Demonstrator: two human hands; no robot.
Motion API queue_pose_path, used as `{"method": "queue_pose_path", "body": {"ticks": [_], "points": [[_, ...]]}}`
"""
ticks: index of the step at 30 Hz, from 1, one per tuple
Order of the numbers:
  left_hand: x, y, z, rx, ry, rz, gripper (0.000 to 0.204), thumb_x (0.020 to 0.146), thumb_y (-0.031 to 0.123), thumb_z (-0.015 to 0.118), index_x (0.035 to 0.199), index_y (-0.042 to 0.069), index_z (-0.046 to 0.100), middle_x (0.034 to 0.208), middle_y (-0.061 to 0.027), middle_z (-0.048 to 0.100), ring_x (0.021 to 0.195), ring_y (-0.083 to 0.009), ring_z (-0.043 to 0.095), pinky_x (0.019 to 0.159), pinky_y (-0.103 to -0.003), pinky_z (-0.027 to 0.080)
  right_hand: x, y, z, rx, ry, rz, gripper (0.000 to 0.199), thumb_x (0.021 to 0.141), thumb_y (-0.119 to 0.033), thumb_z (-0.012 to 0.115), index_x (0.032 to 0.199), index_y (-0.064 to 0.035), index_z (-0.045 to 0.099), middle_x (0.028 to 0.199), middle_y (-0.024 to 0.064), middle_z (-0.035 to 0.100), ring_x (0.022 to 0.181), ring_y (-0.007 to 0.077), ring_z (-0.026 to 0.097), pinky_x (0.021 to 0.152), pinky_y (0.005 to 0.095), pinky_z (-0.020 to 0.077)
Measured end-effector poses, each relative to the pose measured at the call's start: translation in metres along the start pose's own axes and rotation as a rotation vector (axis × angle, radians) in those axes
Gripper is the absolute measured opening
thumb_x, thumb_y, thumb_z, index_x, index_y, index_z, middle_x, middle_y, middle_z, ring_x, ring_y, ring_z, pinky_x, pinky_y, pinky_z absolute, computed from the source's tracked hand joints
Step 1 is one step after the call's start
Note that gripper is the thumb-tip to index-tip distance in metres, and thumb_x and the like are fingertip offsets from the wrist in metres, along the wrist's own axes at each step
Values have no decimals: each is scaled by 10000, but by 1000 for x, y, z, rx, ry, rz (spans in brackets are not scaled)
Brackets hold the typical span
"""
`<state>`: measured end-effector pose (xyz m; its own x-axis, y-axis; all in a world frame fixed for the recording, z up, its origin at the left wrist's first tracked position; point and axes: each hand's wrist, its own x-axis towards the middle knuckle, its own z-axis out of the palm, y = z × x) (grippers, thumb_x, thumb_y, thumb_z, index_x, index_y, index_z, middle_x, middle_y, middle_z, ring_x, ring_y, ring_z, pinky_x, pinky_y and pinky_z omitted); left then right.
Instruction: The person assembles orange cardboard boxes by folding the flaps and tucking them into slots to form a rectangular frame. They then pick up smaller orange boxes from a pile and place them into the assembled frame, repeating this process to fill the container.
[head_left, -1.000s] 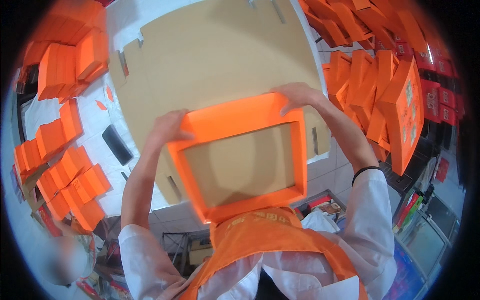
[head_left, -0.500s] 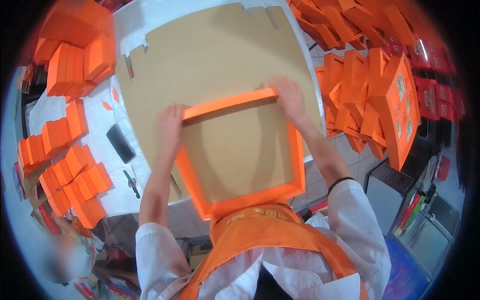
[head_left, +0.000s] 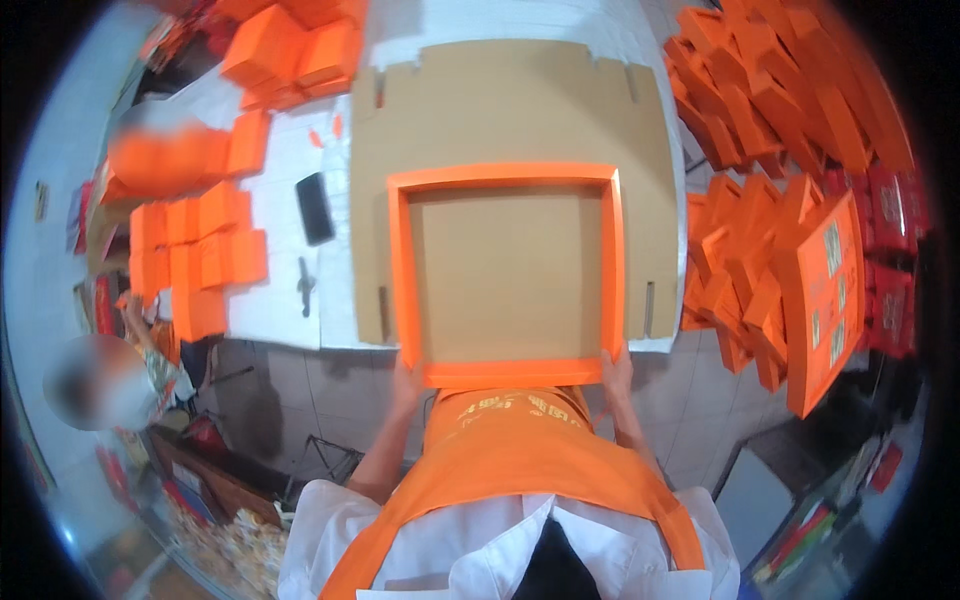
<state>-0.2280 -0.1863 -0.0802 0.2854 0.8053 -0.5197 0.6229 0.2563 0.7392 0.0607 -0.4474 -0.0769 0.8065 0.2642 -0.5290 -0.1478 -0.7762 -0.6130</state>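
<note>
Left of frame [head_left: 505, 175]: phone [head_left: 314, 209]; dark tool [head_left: 306, 287]

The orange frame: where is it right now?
In the head view, the orange frame is near the centre, over the near part of the brown cardboard; the left hand and right hand are at its near corners.

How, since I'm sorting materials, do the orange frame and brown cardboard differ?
The orange frame is vivid, the brown cardboard dull. The frame has raised sides; the cardboard is flat and slotted near its edges. The cardboard is wider than the frame. Both are roughly four-sided.
</note>
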Motion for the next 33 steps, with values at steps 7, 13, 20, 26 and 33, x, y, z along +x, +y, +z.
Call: {"method": "queue_pose_path", "body": {"ticks": [7,13,20,26,33], "points": [[28,-8,-13,182,337,140,378,845,223,517,1187,66,488,981,-128,614,867,-221,593,744,-344,462,26,-29,14,74,-21,-288,475,853,-118,508,1281,5,343,1215,204,473,1127,311,457,932,362,353],[12,-6,-38,61,209,31,378,844,238,529,1155,25,514,1104,-175,570,1000,-290,559,857,-349,427,8,-40,22,-53,268,-454,477,877,-117,485,1299,25,312,1314,182,373,1214,289,367,1017,362,269],[87,-46,-168,-119,416,63,368,830,206,568,1142,17,528,1105,-148,576,1029,-258,541,865,-334,421,-41,-159,141,306,-48,-487,320,897,-106,455,1187,30,456,1135,98,512,1063,176,483,939,296,359],[172,-49,-378,49,698,283,385,824,170,576,1161,10,485,1170,-159,511,1090,-280,480,928,-356,379,-104,-306,315,305,-535,-336,274,889,-169,489,1121,-24,512,1059,56,543,1008,135,503,828,286,419],[263,-109,-625,323,834,87,520,831,390,531,1157,-14,490,1180,-201,500,1105,-320,469,928,-374,367,-147,-418,475,177,-1074,-220,370,884,-272,518,1157,-24,484,1110,74,540,1025,156,509,836,294,419]]}}
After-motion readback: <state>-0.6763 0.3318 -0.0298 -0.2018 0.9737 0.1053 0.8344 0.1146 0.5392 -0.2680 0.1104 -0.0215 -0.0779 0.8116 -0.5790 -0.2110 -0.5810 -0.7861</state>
